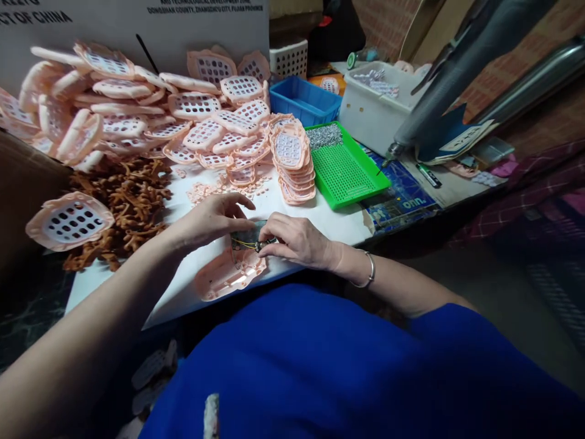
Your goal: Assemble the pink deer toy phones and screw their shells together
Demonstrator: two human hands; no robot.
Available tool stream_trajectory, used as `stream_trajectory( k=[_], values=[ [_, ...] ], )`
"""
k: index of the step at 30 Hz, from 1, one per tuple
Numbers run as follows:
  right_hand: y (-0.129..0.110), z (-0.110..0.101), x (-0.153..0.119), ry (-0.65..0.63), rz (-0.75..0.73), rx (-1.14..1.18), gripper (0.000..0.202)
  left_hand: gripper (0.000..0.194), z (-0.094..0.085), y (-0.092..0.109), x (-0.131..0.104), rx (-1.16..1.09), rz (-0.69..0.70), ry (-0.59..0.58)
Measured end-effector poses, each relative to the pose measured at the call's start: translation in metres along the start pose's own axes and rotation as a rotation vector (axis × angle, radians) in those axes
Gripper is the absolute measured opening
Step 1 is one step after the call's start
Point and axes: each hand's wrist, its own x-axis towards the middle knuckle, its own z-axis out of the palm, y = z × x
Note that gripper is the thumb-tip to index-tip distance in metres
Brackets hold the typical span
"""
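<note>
On the white work surface in front of me lies a pink plastic shell [223, 274], hollow side up. A dark green circuit board [251, 231] with thin yellow wires [244, 243] sits at its far end. My right hand [297, 241] pinches a small dark part [259, 246] beside the wires, though its fingers hide much of that part. From the left, my left hand [217, 218] reaches over the board with fingers apart and curved; its lower fingertips are near or on the board, and contact is not clear.
Pink perforated panels [196, 105] pile up at the back left, with a neat stack [290, 152] nearer. Brown plastic pieces [132, 207] heap at left. A green tray [350, 174] holds screws [325, 135]. An electric screwdriver [414, 116] hangs at right, before a white bin [372, 116].
</note>
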Motion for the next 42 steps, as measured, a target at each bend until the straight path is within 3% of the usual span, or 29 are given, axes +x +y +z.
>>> stream_trajectory(
  k=[3, 8, 11, 16, 22, 27, 34, 39, 42],
  values=[
    [0.002, 0.002, -0.001, -0.006, 0.02, 0.074, 0.046, 0.04, 0.006, -0.002, -0.021, -0.054, 0.042, 0.21],
    [0.007, 0.011, 0.003, -0.146, 0.03, 0.1, 0.052, 0.049, 0.031, -0.007, -0.074, -0.182, 0.105, 0.775],
    [0.011, 0.014, 0.007, -0.222, -0.023, 0.047, 0.06, 0.055, 0.049, -0.013, -0.099, -0.267, 0.134, 0.918],
    [0.014, 0.012, 0.013, -0.328, -0.096, -0.056, 0.071, 0.062, 0.068, -0.03, -0.116, -0.319, 0.184, 0.943],
    [0.014, 0.008, 0.022, -0.432, -0.181, -0.157, 0.074, 0.065, 0.076, -0.046, -0.109, -0.327, 0.281, 1.008],
    [0.013, 0.002, 0.029, -0.531, -0.164, -0.27, 0.054, 0.058, 0.075, -0.046, -0.098, -0.26, 0.315, 1.055],
    [0.003, -0.012, 0.04, -0.694, -0.117, -0.322, 0.036, 0.058, 0.078, -0.046, -0.092, -0.272, 0.29, 1.014],
    [0.005, -0.02, 0.042, -0.709, -0.079, -0.139, 0.014, 0.054, 0.078, -0.041, -0.092, -0.256, 0.295, 1.014],
    [0.006, -0.022, 0.04, -0.704, -0.056, -0.106, 0.012, 0.053, 0.078, -0.038, -0.092, -0.252, 0.276, 1.019]
  ],
)
